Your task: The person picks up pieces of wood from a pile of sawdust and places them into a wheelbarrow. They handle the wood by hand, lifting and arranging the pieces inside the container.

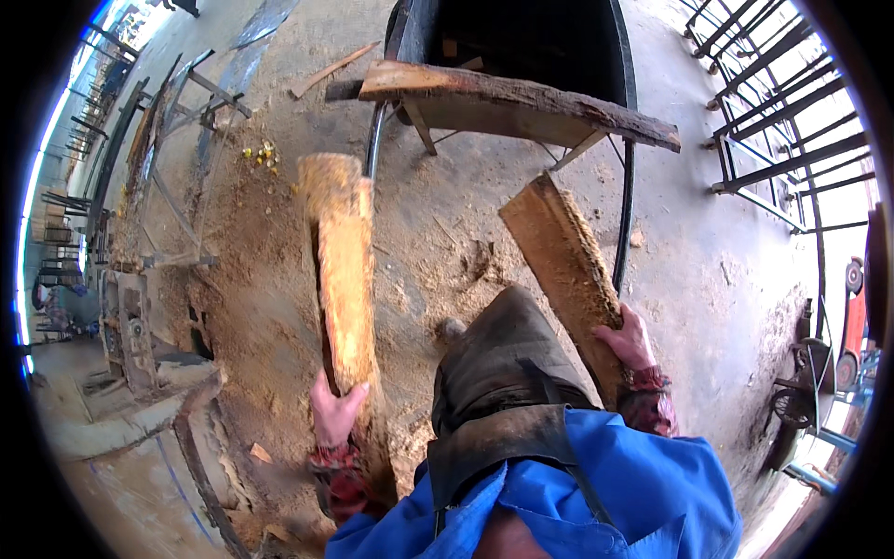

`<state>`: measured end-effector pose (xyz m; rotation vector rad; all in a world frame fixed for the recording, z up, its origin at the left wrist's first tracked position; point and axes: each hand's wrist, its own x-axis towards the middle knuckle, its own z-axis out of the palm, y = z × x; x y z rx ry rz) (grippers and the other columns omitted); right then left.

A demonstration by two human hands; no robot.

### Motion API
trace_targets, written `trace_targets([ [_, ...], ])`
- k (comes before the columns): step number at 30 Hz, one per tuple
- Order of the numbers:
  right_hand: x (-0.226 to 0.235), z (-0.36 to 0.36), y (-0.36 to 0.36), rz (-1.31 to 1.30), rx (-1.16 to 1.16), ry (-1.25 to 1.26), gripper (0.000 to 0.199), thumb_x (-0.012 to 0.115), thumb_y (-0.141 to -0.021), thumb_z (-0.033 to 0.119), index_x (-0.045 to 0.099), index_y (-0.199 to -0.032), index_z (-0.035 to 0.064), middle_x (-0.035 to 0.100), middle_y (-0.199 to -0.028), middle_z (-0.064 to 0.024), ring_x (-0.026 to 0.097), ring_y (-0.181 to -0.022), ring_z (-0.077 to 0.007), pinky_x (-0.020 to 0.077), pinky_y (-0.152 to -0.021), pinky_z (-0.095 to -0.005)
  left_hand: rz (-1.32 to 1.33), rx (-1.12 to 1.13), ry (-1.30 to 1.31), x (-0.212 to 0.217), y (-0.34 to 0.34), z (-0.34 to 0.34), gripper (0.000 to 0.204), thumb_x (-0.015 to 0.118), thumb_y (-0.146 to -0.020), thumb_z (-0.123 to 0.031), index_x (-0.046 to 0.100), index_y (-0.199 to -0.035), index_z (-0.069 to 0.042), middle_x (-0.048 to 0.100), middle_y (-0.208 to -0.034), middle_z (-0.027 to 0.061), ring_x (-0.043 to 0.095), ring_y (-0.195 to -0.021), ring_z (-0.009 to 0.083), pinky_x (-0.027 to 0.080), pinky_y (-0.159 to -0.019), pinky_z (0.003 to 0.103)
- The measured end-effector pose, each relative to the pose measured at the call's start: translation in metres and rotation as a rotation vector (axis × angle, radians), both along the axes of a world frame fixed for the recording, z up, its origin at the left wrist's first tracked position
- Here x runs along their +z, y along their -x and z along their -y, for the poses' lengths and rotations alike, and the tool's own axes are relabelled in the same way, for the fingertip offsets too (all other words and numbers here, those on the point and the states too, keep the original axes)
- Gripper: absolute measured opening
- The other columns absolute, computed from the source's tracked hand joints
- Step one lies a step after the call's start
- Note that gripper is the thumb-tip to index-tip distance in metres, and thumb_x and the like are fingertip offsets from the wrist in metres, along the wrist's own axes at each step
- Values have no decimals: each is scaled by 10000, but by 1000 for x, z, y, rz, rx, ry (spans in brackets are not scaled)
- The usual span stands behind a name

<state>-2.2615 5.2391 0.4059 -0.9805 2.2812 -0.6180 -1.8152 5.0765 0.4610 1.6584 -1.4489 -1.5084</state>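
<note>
In my left hand (337,410) is a long split piece of wood (345,279), pale on its sawn face, with its rounded far end coated in sawdust. My fingers close round its near part, thumb on top. My right hand (629,337) grips a shorter, darker wooden slab (557,253) by its outer edge, beside my right leg. The slab leans away to the left at its far end. Ahead of both pieces, a bark-edged board (521,98) lies across the front of a dark metal cart (400,42).
Sawdust covers much of the concrete floor (447,233). At the left stand a machine (130,335) and metal stands (186,102). Metal racks (773,121) line the right side, with a wheeled thing (796,391) below them. A loose wood strip (333,70) lies left of the cart.
</note>
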Motion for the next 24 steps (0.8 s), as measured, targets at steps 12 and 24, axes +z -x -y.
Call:
trace_targets([
  [12, 19, 59, 97, 235, -396, 322, 389, 667, -742, 104, 564, -1094, -26, 637, -932, -87, 601, -838, -186, 488, -762, -336, 351, -594, 670, 33, 178, 280, 532, 675, -773, -39, 452, -1238, 91, 626, -1114, 241, 660, -953, 285, 558, -833, 371],
  [24, 42, 189, 292, 123, -389, 247, 435, 655, -741, 111, 555, -1134, -44, 645, -975, -111, 604, -889, -190, 483, -796, -322, 369, -689, 1022, -41, 490, 415, 650, 756, -745, -226, 474, -1288, -5, 552, -1251, 197, 534, -1162, 323, 427, -1004, 419],
])
